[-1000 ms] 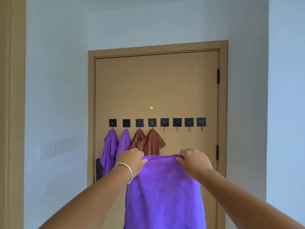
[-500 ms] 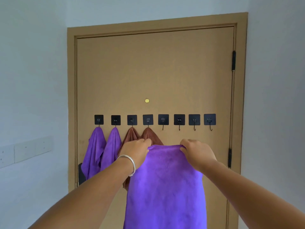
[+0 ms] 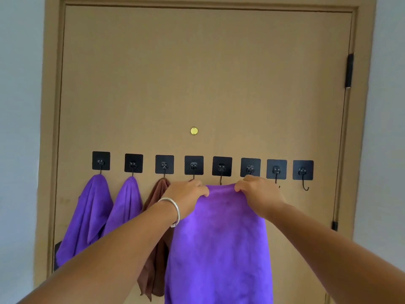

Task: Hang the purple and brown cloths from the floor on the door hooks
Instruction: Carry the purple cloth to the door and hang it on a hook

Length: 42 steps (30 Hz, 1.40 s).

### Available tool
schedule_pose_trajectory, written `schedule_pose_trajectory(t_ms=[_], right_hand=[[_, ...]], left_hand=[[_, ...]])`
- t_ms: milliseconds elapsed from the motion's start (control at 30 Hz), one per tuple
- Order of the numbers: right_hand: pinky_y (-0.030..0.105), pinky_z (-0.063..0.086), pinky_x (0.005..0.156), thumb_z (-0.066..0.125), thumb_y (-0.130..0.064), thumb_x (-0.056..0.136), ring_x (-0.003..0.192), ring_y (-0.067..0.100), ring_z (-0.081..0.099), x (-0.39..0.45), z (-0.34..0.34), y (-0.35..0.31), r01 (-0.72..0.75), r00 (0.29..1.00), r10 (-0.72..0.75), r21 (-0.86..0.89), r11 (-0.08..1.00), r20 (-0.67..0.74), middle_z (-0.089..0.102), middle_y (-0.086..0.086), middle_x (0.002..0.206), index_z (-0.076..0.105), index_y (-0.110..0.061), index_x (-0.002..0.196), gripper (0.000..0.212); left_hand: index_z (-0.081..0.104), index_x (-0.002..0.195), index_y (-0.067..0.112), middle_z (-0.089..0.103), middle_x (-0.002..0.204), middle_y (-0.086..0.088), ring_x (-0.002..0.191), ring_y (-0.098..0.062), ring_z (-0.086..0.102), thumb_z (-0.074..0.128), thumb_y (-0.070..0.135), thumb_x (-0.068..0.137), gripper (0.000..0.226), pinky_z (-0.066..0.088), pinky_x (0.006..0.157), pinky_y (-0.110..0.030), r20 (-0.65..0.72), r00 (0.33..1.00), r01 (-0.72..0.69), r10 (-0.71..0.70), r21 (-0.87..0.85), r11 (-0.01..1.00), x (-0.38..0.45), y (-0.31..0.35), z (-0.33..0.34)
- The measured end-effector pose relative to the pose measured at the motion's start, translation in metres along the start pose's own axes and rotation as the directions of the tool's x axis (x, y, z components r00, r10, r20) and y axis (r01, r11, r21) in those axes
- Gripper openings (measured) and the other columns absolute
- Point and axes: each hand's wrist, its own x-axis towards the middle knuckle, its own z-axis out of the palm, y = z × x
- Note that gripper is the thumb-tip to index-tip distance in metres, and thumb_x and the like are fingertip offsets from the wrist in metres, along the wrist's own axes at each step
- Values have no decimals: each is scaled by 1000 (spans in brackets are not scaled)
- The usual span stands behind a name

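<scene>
A purple cloth (image 3: 219,242) hangs spread between my hands. My left hand (image 3: 186,198) pinches its top left edge and my right hand (image 3: 258,194) pinches the top right edge. The cloth's top edge sits just under the fifth hook (image 3: 221,170) in a row of black square hooks on the brown door (image 3: 197,73). Two purple cloths (image 3: 92,211) (image 3: 125,207) hang from the first two hooks. A brown cloth (image 3: 157,194) hangs from the third hook. My left hand hides whatever hangs from the fourth hook (image 3: 194,165).
Three hooks at the right (image 3: 250,167) (image 3: 276,170) (image 3: 303,172) carry nothing. A brass peephole (image 3: 194,131) sits above the row. Pale walls flank the door frame, with black hinges (image 3: 349,71) on the right.
I have come closer to the door, and both hands have lifted the purple cloth's top edge up to the level of the hook tips.
</scene>
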Motion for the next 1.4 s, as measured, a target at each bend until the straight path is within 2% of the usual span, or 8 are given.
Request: schedule_pose_trajectory(t_ms=[333,633,767,867,967,1167,1300,1400], right_hand=[[28,30,61,45,-8,91,99,24,57,45,45,16,-138,989,136,-36,990,-52,58,-2,111,59,-31,123,42],[30,33,60,45,-3,86,95,23,56,68,61,16,-124,992,128,-166,978,14,55,1,105,58,-23,118,39],[31,35,57,56,-1,78,83,24,57,62,71,11,-97,995,93,-165,982,-31,59,3,93,62,-16,103,30],[26,38,41,83,0,43,48,23,54,54,74,5,-54,994,33,-215,975,-101,56,3,57,66,-13,62,29],[25,36,37,83,2,33,40,24,50,49,82,-2,-58,989,28,-209,976,-143,52,5,48,61,-10,50,31],[27,39,40,83,-6,46,41,22,53,44,99,-14,-53,993,31,-202,978,-109,55,4,50,63,-12,58,24],[31,36,58,47,-11,91,78,26,62,46,100,-13,-56,998,59,-235,970,5,63,6,91,56,-13,104,16],[31,35,58,39,-9,94,84,25,62,52,86,-9,-69,996,80,-245,967,37,58,5,101,51,-14,111,22]], left_hand=[[41,139,37,46,111,-1,63,-23,36,41,-5,83,71,15,47,-29,-58,997,47,-43,66,997,62,-16,24],[52,128,28,49,112,-4,79,-31,60,42,-2,83,55,38,59,-33,-46,990,139,-136,64,988,84,-3,36],[56,115,26,51,108,-3,82,-29,60,41,3,86,40,37,60,-32,-33,989,146,-144,87,985,85,6,47],[55,111,24,54,106,-3,87,-28,61,41,6,88,32,34,64,-31,-38,991,133,-130,93,987,82,15,56],[54,111,24,55,104,-3,85,-27,61,41,7,89,30,33,61,-33,-61,987,154,-150,67,986,79,22,64],[50,117,24,54,112,-3,87,-31,62,36,13,92,31,36,61,-35,-79,972,219,-221,-35,975,72,31,82],[44,128,25,53,122,-2,94,-31,61,35,17,95,35,46,72,-38,-80,966,239,-246,-95,966,68,32,88],[41,130,25,54,124,-2,99,-30,61,36,20,95,36,45,74,-38,-75,968,233,-239,-86,969,69,32,88]])
